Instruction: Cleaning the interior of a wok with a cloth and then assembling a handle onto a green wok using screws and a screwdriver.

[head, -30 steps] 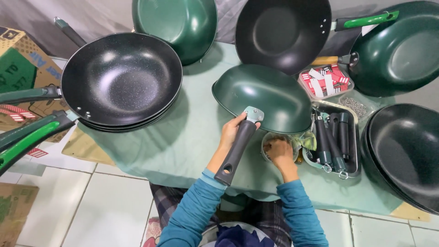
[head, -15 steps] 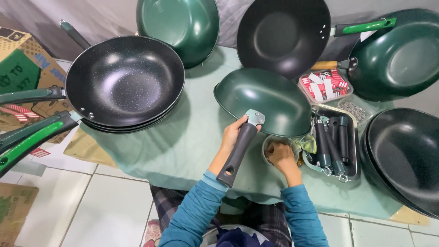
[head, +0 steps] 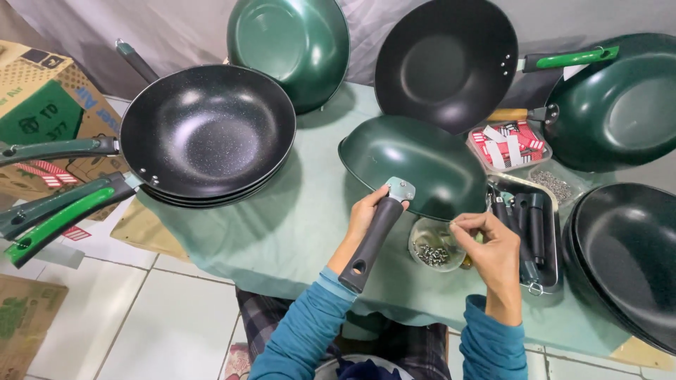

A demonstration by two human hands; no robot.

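A stack of black woks (head: pixel 208 134) with green handles sits at the left of the bench (head: pixel 303 218). The left hand (head: pixel 366 213) grips a black handle (head: pixel 371 243) held against the rim of an upturned green wok (head: pixel 415 165) at the bench's middle. Just right, a small clear bowl (head: pixel 422 243) holds metal screws. The right hand (head: pixel 489 243) hovers above it, fingertips pinched narrow; what they pinch is too small to tell. A steel tray (head: pixel 546 278) holds more black handles.
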